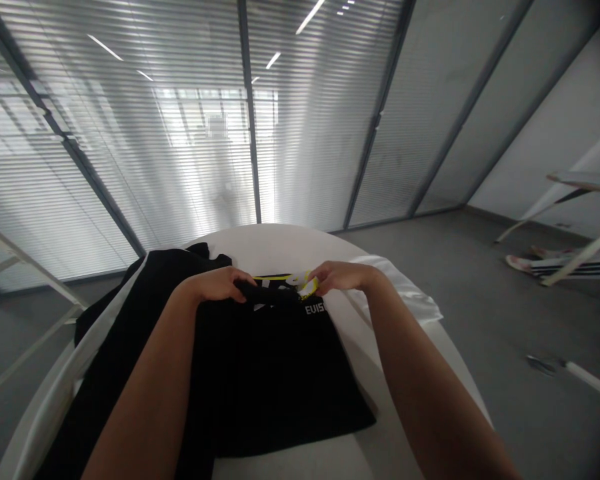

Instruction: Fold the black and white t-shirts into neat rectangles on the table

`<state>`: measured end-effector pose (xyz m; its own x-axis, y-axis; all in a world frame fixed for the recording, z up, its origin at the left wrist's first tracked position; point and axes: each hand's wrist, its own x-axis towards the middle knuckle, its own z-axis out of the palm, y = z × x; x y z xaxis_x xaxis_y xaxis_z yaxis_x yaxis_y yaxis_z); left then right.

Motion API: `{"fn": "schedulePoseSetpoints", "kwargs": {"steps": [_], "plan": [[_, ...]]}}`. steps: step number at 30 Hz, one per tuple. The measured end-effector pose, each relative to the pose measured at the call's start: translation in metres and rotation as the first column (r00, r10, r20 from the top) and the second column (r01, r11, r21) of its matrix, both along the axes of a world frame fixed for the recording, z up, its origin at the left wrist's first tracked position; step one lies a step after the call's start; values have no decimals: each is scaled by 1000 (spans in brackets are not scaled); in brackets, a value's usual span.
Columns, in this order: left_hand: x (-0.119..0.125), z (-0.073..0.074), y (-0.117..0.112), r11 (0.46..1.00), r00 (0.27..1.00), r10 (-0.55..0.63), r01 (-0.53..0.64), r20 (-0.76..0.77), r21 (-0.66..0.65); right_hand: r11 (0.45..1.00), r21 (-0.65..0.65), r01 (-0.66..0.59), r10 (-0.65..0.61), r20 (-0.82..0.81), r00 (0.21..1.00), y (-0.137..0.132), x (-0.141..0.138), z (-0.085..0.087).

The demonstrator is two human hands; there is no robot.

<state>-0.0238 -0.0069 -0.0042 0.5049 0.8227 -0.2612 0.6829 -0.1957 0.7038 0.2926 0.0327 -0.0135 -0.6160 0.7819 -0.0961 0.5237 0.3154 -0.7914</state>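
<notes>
A black shirt (275,373) with yellow and white print lies on a round white table (280,247). My left hand (220,283) is closed on the shirt's far edge at its left. At the right end of that edge my right hand (343,275) pinches the cloth by the yellow print. Both forearms reach out over the garment. More black cloth (130,313) spreads over the table's left side and hangs off it.
A white garment (405,293) lies on the table's right edge. Glass walls with blinds (180,133) stand behind the table. At the right are a white-legged table (580,183) and shoes (520,262) on the grey floor.
</notes>
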Motion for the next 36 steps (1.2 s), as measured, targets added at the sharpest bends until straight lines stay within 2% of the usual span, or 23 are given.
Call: {"fn": "schedulePoseSetpoints", "kwargs": {"steps": [3, 4, 5, 7, 9, 11, 12, 14, 17, 20, 24, 32, 36], "plan": [[2, 5, -3, 993, 998, -49, 53, 35, -108, 959, -196, -203, 218, 61, 974, 0, -2, 4], [4, 7, -3, 993, 999, -34, 39, 37, -114, 957, -199, -209, 224, 56, 973, 0, -2, 6], [7, 9, -2, 995, 1000, -5, 8, 26, -95, 964, -177, -199, 211, 53, 976, 1, -4, 8], [15, 8, 1, 997, 997, 72, -72, -27, 23, 987, -68, -145, 151, 87, 985, 2, -9, 10], [29, 1, 5, 972, 986, 136, -114, -97, 207, 989, 141, -48, 23, 179, 984, 2, -19, 6], [44, -14, 8, 916, 966, 206, -135, -156, 377, 933, 356, 59, -157, 253, 955, 1, -32, -6], [51, -24, 9, 887, 952, 252, -155, -172, 436, 901, 424, 94, -230, 282, 932, 0, -39, -15], [61, -46, 11, 848, 921, 332, -196, -206, 493, 883, 452, 123, -300, 344, 890, -3, -53, -37], [64, -77, 13, 842, 880, 381, -203, -285, 500, 889, 446, 100, -309, 425, 851, -5, -65, -67], [59, -92, 17, 846, 860, 388, -188, -333, 499, 860, 506, 70, -328, 441, 835, -3, -66, -84], [58, -93, 18, 822, 832, 422, -182, -361, 540, 831, 555, 37, -338, 451, 826, 0, -64, -88], [74, -78, 6, 716, 734, 535, -131, -419, 686, 762, 648, 6, -385, 446, 808, -2, -63, -82], [74, -74, 3, 708, 721, 549, -134, -422, 693, 741, 671, 11, -398, 426, 812, -4, -63, -80]]}}
